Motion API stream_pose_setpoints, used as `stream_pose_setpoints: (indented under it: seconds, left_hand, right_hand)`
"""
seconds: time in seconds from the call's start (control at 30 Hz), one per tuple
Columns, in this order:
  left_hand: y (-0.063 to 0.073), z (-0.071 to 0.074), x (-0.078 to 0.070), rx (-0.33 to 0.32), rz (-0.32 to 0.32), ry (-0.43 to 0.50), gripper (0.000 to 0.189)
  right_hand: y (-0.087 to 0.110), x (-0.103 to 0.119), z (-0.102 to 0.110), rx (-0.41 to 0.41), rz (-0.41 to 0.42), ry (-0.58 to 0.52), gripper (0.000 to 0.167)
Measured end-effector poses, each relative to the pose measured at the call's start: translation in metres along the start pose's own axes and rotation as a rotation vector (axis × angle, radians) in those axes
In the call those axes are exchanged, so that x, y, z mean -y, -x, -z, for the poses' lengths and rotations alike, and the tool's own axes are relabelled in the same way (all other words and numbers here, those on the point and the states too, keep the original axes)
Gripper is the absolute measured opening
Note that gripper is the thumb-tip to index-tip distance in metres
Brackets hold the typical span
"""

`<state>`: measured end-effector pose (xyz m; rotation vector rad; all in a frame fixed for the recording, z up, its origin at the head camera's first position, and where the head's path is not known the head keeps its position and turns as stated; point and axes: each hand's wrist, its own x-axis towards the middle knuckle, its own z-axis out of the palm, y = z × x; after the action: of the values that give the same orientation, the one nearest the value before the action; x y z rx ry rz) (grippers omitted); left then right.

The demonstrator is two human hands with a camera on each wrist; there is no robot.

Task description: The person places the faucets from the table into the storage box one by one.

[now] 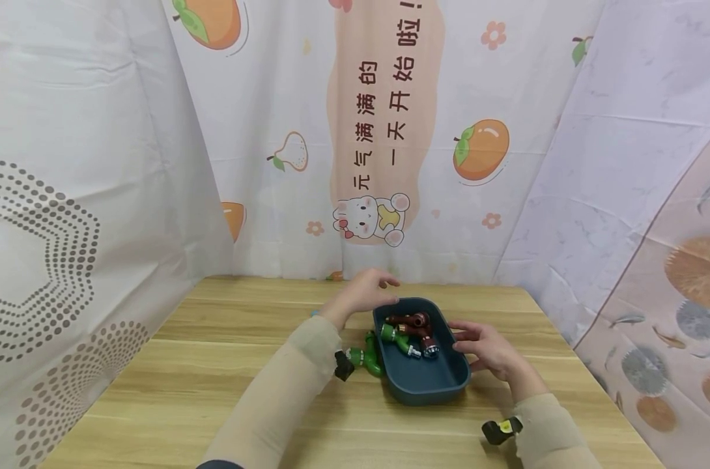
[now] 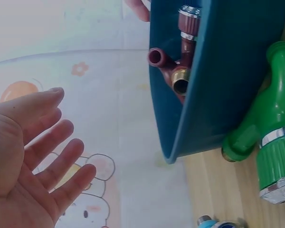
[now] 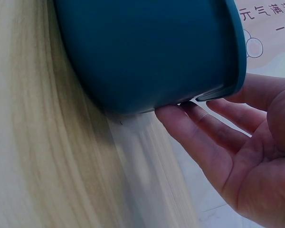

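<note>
A dark blue plastic bin (image 1: pixel 428 374) stands on the table, holding brown-red plastic taps (image 1: pixel 428 344) and a green tap (image 1: pixel 403 342) with silver-coloured ends. My right hand (image 1: pixel 486 352) grips the bin's right side, its fingers at the rim and outer wall (image 3: pixel 147 57). By the far left corner, my left hand (image 1: pixel 367 291) is raised with nothing in it. Its fingers (image 2: pixel 61 142) are loosely spread, apart from the bin in the left wrist view. Another green tap (image 2: pixel 280 95) with a ribbed knob lies outside, against the bin's left wall.
A small blue and silver piece (image 2: pixel 211 222) lies on the wooden table (image 1: pixel 226 345) left of the bin, mostly hidden by my left arm in the head view. Printed curtains (image 1: pixel 284 215) hang behind the table and at both sides.
</note>
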<state>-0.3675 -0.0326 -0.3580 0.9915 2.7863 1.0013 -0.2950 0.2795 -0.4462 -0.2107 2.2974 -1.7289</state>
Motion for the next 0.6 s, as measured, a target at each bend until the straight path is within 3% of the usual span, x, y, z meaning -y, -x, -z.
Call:
stream_pose_setpoints:
  seconds: [0.6]
  left_hand:
    - [0.025, 0.023, -0.002, -0.085, -0.051, -0.025, 0.037]
  right_hand:
    - [-0.001, -0.001, -0.001, 0.014, 0.007, -0.007, 0.057]
